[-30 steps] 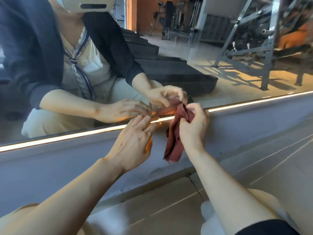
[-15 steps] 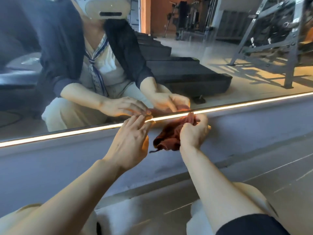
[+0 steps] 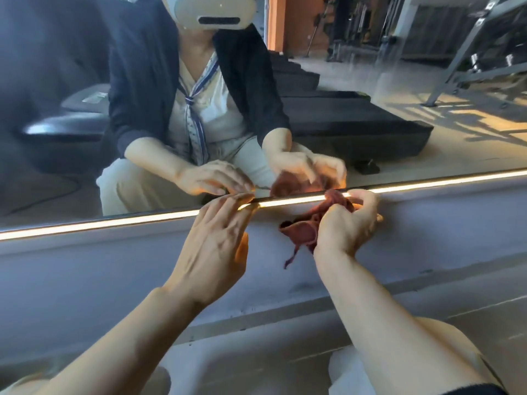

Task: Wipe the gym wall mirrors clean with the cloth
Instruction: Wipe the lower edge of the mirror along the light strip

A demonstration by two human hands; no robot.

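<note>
The wall mirror (image 3: 385,115) fills the upper half of the view, and a lit strip (image 3: 114,222) runs along its bottom edge. My right hand (image 3: 346,226) grips a bunched dark red cloth (image 3: 302,230) just below the strip, at the mirror's lower edge. A loose end of the cloth hangs down. My left hand (image 3: 215,246) lies to the left of the cloth with straight fingers, its fingertips touching the lit strip. It holds nothing. The mirror reflects both hands and the crouching person.
Below the mirror is a grey wall base (image 3: 85,280), then a pale floor (image 3: 256,366). The mirror reflects black treadmill decks (image 3: 356,126) and a metal rack (image 3: 467,52) behind me. My knee (image 3: 445,337) shows at the lower right.
The cloth hung long from my right hand a second ago; it is now bunched up in that hand. The view has shifted up and left. My left hand keeps its place at the strip.
</note>
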